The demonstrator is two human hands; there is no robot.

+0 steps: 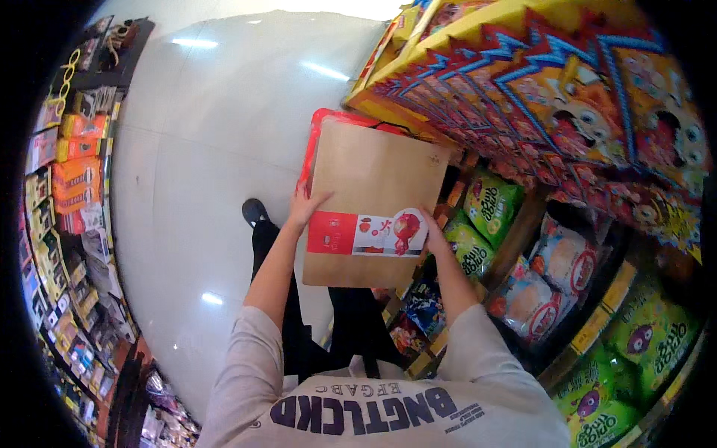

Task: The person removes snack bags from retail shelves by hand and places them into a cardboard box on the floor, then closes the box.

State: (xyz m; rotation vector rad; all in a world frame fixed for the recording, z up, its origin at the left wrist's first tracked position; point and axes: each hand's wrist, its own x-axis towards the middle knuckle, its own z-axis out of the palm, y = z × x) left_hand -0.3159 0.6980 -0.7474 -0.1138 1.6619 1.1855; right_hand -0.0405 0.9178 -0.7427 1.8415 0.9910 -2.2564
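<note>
My left hand (pixel 307 207) grips the left edge of a flat brown board (pixel 373 179) with rounded corners, its thumb lying over the face. On the opposite edge my right hand (pixel 433 233) is closed, so the board is held between both hands in front of my body. A red and white label band (pixel 357 234) with a picture of a red round-headed figure crosses its lower part. Behind the board, a red rim (pixel 317 128) sticks out along the top and upper left; what it belongs to is mostly hidden.
Close on my right stand shelves with green snack bags (pixel 491 205), clear-wrapped round packs (pixel 560 257) and a yellow rack of colourful cartoon packets (pixel 575 104). Shelves of small packaged goods (pixel 78 187) line the left. Between them runs a shiny pale floor (pixel 187 187).
</note>
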